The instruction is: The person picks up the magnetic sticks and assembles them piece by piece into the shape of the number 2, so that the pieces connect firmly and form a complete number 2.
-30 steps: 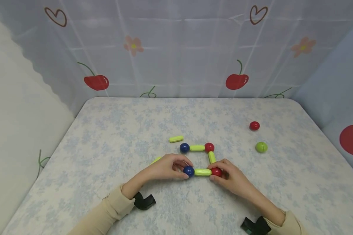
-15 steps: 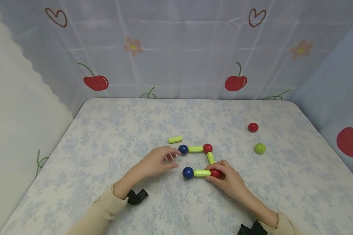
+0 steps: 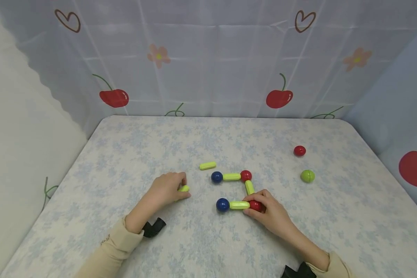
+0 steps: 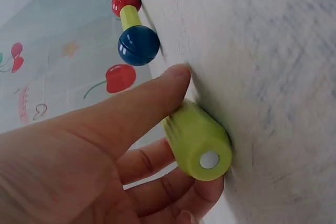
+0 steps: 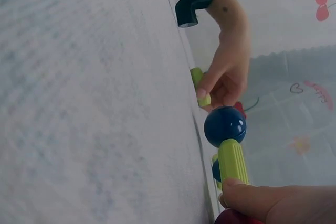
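My left hand (image 3: 165, 188) has its thumb and fingers round a loose yellow-green magnetic rod (image 4: 197, 142) lying on the table; its round end with a pale dot shows in the left wrist view. My right hand (image 3: 272, 212) grips the near red ball (image 3: 255, 205) of a joined row of balls and rods. From that ball, one rod (image 3: 239, 205) runs left to a blue ball (image 3: 223, 205). Another rod (image 3: 250, 187) leads back to the far red ball (image 3: 246, 175). A further rod (image 3: 231, 177) joins this to a second blue ball (image 3: 217, 177).
Behind the far blue ball lies a loose yellow-green rod (image 3: 207, 165). To the right, a loose red ball (image 3: 300, 151) and a green ball (image 3: 307, 176) rest on the flower-patterned table (image 3: 142, 143). A printed curtain (image 3: 208, 58) hangs along the table's back edge.
My left hand has let go of the near blue ball and moved left to the loose rod, which its fingers now hold. The right hand stays on the red ball.
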A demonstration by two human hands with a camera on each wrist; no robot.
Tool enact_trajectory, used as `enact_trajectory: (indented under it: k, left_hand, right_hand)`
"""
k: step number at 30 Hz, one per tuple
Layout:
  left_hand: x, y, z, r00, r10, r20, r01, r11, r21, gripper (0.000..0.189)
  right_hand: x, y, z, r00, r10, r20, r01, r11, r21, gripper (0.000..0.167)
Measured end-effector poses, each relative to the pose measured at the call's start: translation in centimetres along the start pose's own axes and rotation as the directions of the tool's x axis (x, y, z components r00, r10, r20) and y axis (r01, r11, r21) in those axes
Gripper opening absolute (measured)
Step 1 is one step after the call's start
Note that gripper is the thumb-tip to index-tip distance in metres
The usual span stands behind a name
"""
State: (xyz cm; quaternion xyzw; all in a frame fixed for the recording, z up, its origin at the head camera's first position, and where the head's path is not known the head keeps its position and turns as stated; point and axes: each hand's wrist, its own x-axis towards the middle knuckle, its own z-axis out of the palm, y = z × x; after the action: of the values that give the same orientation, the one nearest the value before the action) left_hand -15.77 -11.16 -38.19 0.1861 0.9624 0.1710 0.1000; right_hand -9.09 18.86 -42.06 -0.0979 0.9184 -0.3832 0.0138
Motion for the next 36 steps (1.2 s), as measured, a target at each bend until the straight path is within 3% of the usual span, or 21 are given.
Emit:
enact_trajectory:
  k: [3,6,11,13,15,19,22,25,29,36]
  left_hand:
    - [-0.1,0.0,0.1,1.000,0.013,-0.008,-0.014,0.998,-0.063,0.022]
    - [0.1,-0.2,0.4,0.996,0.082,0.018,-0.077,0.979,-0.189,0.015]
    - [0.3,-0.1,0.8,0.973,0.206,0.108,-0.140,0.888,-0.437,0.020]
    - [0.3,0.1,1.0,0.959,0.235,0.159,-0.112,0.828,-0.549,0.031]
    - [0.2,0.4,1.3,0.938,0.263,0.225,-0.053,0.752,-0.658,0.046]
    - [0.1,1.5,2.3,0.878,0.320,0.356,0.106,0.595,-0.796,0.070]
    - [0.0,2.3,3.1,0.839,0.352,0.415,0.200,0.510,-0.837,0.075]
    - [-0.1,2.9,3.7,0.824,0.362,0.436,0.261,0.440,-0.859,0.072]
    - [-0.2,3.4,4.3,0.827,0.357,0.435,0.288,0.396,-0.872,0.066]
    - [-0.1,3.8,4.8,0.840,0.351,0.414,0.284,0.366,-0.886,0.057]
  right_hand:
    - [0.0,0.0,0.0,1.000,0.000,-0.001,0.000,1.000,0.000,0.024]
    - [-0.1,0.0,0.0,1.000,-0.005,-0.002,0.005,1.000,0.002,0.024]
    - [-0.1,0.0,0.0,1.000,-0.007,-0.002,0.007,1.000,0.003,0.024]
    - [-0.1,0.0,0.0,1.000,-0.012,-0.005,0.012,1.000,0.005,0.024]
    - [-0.1,0.0,0.0,1.000,-0.020,-0.009,0.020,1.000,0.008,0.024]
    - [-0.1,0.1,0.0,0.999,-0.044,-0.015,0.043,0.999,-0.002,0.023]
    - [0.0,0.2,0.1,0.999,-0.046,-0.018,0.046,0.999,-0.002,0.023]
    - [0.0,0.1,0.1,0.999,-0.043,-0.017,0.043,0.999,0.000,0.023]
    - [0.1,0.0,0.0,1.000,-0.026,-0.008,0.026,1.000,0.007,0.024]
    - [0.1,0.1,-0.1,1.000,-0.015,0.006,0.015,1.000,0.009,0.024]
